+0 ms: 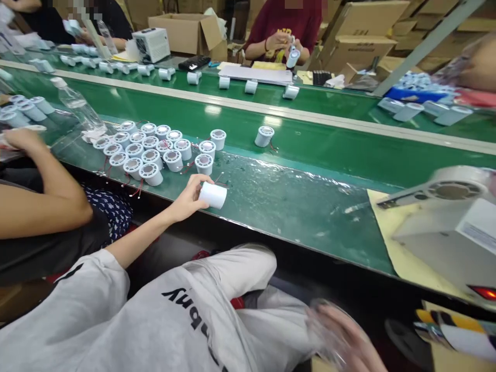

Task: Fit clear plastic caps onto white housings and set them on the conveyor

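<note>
My left hand grips a white cylindrical housing tipped on its side, at the bench's front edge. Just behind it, several similar housings stand upright in a cluster, with slotted round tops and thin red and dark wires. One more housing stands alone on the green belt. Low at the right, over my lap, my right hand is smeared by motion. Something see-through and shiny shows by its fingers, too blurred to name, and whether the fingers are closed does not show.
At right, a light-coloured machine sits on yellowish paper. A plastic bottle stands left of the cluster. A neighbour's arm reaches in at left. Across the belt, a person's hands hold another housing, near a row of housings lying sideways.
</note>
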`<action>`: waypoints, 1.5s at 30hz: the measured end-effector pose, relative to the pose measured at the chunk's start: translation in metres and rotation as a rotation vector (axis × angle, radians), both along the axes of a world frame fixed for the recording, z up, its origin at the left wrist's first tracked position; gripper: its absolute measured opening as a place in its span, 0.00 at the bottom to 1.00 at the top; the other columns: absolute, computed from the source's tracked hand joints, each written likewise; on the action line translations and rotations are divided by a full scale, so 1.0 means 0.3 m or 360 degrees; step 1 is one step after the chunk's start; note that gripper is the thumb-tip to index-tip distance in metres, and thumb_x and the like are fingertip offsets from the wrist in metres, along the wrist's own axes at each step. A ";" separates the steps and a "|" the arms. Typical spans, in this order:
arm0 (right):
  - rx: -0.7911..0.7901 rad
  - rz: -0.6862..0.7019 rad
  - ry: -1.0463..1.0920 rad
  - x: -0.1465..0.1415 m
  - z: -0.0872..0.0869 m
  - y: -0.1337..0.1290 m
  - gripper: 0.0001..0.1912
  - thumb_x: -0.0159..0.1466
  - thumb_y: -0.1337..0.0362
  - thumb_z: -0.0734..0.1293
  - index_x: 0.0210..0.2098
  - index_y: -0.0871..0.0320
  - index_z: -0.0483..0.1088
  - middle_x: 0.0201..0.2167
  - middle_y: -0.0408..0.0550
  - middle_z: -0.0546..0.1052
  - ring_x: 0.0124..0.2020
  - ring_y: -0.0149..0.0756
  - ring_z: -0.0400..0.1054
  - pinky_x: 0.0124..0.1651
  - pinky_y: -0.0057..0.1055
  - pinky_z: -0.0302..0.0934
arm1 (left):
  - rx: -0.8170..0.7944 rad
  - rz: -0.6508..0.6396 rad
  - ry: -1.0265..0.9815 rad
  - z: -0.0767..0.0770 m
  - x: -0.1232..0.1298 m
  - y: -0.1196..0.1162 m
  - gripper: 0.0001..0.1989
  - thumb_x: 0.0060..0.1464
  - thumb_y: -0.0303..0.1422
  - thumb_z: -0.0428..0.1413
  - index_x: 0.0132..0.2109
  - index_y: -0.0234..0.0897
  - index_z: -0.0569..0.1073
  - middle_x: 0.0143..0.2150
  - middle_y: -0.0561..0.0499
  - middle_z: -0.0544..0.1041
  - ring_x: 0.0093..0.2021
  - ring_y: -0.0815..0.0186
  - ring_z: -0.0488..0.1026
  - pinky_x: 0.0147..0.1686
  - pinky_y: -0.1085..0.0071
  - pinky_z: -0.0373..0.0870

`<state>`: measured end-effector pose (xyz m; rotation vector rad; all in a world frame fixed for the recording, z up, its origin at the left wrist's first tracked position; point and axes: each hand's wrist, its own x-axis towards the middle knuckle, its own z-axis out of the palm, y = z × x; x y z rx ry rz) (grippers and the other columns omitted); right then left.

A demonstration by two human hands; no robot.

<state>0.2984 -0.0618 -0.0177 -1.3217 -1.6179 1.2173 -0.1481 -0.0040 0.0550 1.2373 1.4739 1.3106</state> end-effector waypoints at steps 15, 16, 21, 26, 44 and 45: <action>0.1357 0.0102 -0.1421 -0.430 0.160 0.023 0.23 0.68 0.64 0.66 0.61 0.47 0.71 0.64 0.60 0.65 0.48 0.49 0.68 0.40 0.40 0.73 | -0.1322 -0.1257 -0.1091 -0.185 0.329 -0.002 0.19 0.50 0.46 0.60 0.38 0.33 0.72 0.26 0.51 0.73 0.20 0.69 0.68 0.12 0.80 0.54; 0.1328 0.0105 -0.1453 -0.427 0.165 0.021 0.24 0.67 0.65 0.66 0.62 0.47 0.70 0.64 0.59 0.65 0.47 0.49 0.68 0.40 0.39 0.73 | -0.1231 -0.1263 -0.0937 -0.175 0.329 0.005 0.18 0.48 0.44 0.60 0.40 0.34 0.72 0.28 0.52 0.73 0.21 0.70 0.67 0.12 0.80 0.55; 0.1029 0.0142 -0.1517 -0.434 0.154 0.022 0.26 0.63 0.68 0.69 0.60 0.48 0.72 0.68 0.58 0.63 0.48 0.53 0.68 0.39 0.44 0.73 | -0.0780 -0.1515 -0.0091 -0.111 0.340 0.005 0.16 0.56 0.46 0.56 0.41 0.36 0.73 0.32 0.54 0.71 0.26 0.71 0.67 0.22 0.77 0.65; 0.0546 0.0382 -0.1015 -0.421 0.126 0.033 0.08 0.58 0.71 0.74 0.37 0.55 0.77 0.62 0.58 0.69 0.55 0.54 0.69 0.46 0.46 0.74 | -0.0038 -0.1337 0.0503 -0.087 0.348 -0.026 0.12 0.60 0.39 0.58 0.44 0.37 0.78 0.45 0.46 0.75 0.47 0.61 0.72 0.51 0.64 0.68; -0.0106 -0.0161 0.0388 -0.363 0.093 0.047 0.14 0.60 0.56 0.74 0.23 0.55 0.75 0.41 0.51 0.82 0.46 0.46 0.77 0.48 0.43 0.73 | 0.0007 -0.1592 0.0124 -0.194 0.346 -0.022 0.34 0.51 0.38 0.68 0.64 0.41 0.71 0.65 0.39 0.72 0.64 0.51 0.70 0.62 0.55 0.68; -0.0066 -0.0104 0.0416 -0.358 0.094 0.045 0.13 0.61 0.53 0.74 0.26 0.54 0.76 0.44 0.52 0.82 0.48 0.47 0.77 0.49 0.45 0.73 | -0.0078 -0.1551 0.0016 -0.188 0.349 -0.027 0.33 0.51 0.37 0.68 0.64 0.41 0.71 0.64 0.39 0.72 0.62 0.52 0.72 0.59 0.57 0.71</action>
